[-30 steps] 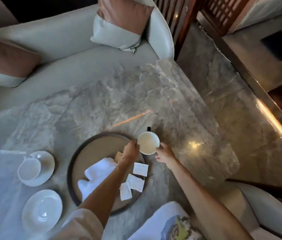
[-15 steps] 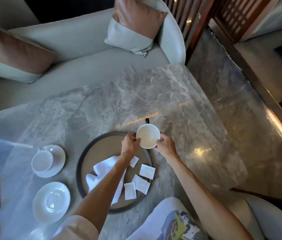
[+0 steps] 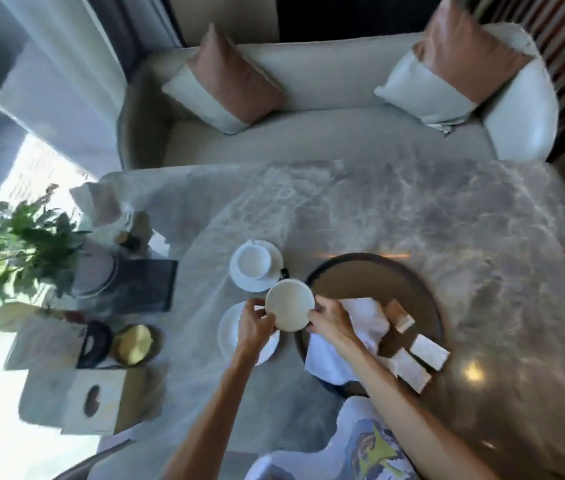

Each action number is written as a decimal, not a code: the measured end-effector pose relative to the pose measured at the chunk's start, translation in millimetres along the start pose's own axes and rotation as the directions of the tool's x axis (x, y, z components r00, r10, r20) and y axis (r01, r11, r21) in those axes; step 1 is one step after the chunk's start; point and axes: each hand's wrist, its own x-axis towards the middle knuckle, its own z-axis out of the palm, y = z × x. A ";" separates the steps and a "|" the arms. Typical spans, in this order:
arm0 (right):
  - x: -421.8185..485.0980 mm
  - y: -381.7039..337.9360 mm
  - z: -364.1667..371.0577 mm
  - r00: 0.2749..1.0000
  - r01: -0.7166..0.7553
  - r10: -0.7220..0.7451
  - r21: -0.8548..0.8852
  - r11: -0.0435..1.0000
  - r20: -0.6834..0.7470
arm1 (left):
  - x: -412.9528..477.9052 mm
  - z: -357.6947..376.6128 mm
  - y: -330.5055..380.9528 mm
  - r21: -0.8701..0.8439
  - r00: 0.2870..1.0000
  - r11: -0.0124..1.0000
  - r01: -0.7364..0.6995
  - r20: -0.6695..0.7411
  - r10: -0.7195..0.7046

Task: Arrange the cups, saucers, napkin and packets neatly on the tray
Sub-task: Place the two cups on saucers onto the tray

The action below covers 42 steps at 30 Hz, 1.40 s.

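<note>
I hold a white cup (image 3: 290, 304) with a dark handle between both hands, above the gap between the round dark tray (image 3: 371, 275) and an empty white saucer (image 3: 229, 332). My left hand (image 3: 255, 323) grips its left side and my right hand (image 3: 331, 318) grips its right side. A second white cup (image 3: 254, 262) stands on its own saucer (image 3: 239, 277) just beyond. On the tray lie a crumpled white napkin (image 3: 360, 315) and several white packets (image 3: 428, 351), some reaching over the tray's near rim.
The marble table (image 3: 412, 209) holds a green plant (image 3: 21, 244), a dark folder (image 3: 142, 285), a gold-lidded pot (image 3: 134, 344) and a tissue box (image 3: 90, 403) on its left part. A pale sofa (image 3: 326, 133) with two cushions runs along the far side.
The cup has moved from the tray's far right rim leftward over the tray toward the empty saucer, both hands still on it. The camera has swung left, revealing the plant and boxes.
</note>
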 end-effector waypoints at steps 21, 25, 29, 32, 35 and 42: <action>-4.6 34.9 125.2 0.976 -0.219 0.219 0.017 0.976 -0.018 | 44.0 -79.0 -90.1 0.078 0.992 0.994 0.074 0.099 -0.081; -0.7 33.0 128.9 0.973 -0.229 0.229 -0.036 0.973 0.005 | 50.1 -84.3 -91.3 0.069 0.991 0.994 0.080 0.102 -0.087; -1.6 32.1 130.7 0.974 -0.227 0.227 -0.027 0.973 0.009 | 53.1 -86.8 -93.9 0.088 0.990 0.994 0.066 0.116 -0.076; -1.9 32.8 130.9 0.974 -0.226 0.226 -0.009 0.974 0.023 | 52.7 -85.6 -94.8 0.114 0.992 0.992 0.047 0.111 -0.059; -0.9 34.2 130.9 0.971 -0.236 0.235 0.008 0.972 0.042 | 52.6 -84.0 -95.8 0.154 0.993 0.988 0.028 0.111 -0.046; 0.7 33.6 108.9 0.956 -0.280 0.274 0.051 0.959 0.103 | 45.2 -76.5 -88.9 0.361 0.996 0.930 -0.061 -0.038 0.080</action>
